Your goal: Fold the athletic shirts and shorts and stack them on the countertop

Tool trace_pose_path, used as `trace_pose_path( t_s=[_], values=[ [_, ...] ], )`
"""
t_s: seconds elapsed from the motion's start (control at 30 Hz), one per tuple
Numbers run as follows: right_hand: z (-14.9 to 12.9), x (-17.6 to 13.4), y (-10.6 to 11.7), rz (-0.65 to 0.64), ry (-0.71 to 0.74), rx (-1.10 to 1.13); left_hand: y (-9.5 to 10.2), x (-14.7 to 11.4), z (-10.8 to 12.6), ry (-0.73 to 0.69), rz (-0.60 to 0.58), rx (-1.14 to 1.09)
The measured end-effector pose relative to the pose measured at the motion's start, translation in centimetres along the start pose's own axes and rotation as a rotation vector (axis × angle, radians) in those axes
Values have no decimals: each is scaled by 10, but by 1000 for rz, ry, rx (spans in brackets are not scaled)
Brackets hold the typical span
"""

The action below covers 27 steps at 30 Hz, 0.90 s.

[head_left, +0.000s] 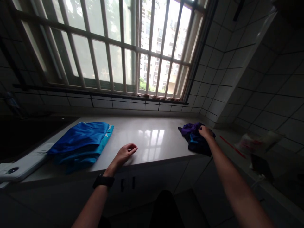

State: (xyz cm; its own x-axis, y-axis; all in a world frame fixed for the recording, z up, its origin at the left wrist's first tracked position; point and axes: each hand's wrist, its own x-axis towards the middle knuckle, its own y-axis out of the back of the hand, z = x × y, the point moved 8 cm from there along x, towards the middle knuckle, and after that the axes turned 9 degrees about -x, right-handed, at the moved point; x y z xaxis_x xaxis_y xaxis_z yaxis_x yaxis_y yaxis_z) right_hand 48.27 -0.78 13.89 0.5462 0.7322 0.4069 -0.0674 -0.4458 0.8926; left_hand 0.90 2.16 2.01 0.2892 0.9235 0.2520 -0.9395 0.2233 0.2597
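On the right of the counter lies a crumpled pile of dark purple and navy cloth [194,139], with a small blue patch showing. My right hand [204,131] reaches onto this pile, its fingers closed on the purple cloth [190,128]. Over the front part of the counter [128,128] my left hand [124,154] hovers, fingers loosely curled and nothing held. A black watch [104,181] is on that wrist. To its left, a shiny blue cloth [86,134] lies flat on top of a teal cloth [82,156], partly over the front edge.
A white flat device [26,163] sits at the counter's left end, beside a dark sink [28,131]. A barred window [123,47] rises behind. Along the right counter are a red strip [232,146], a plastic bag [251,142] and a dark flat object [262,166].
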Motion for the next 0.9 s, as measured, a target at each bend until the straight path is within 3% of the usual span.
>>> trace_pose_path(
  t_s=[0.1,0.33,0.43,0.5,0.67,0.77,0.83,0.9],
  values=[
    [-7,29,37,68,55,33,1,1,-3,6,7,-4],
    [-135,58,143,398,430,422,2,3,-11,-6,17,-23],
    [-166,48,165,533,445,576,4,0,-14,5,53,-70],
    [-183,35,152,474,437,559,6,-2,-16,15,100,-124],
    [-225,-28,64,1,553,292,11,-5,-23,42,194,-175],
    [-235,-63,26,-230,626,206,15,-4,-21,7,230,-179],
    [-236,-68,24,-206,622,205,15,-2,-20,-16,216,-193],
    [-229,-60,38,7,548,272,13,-2,-21,-7,194,-219]
  ],
)
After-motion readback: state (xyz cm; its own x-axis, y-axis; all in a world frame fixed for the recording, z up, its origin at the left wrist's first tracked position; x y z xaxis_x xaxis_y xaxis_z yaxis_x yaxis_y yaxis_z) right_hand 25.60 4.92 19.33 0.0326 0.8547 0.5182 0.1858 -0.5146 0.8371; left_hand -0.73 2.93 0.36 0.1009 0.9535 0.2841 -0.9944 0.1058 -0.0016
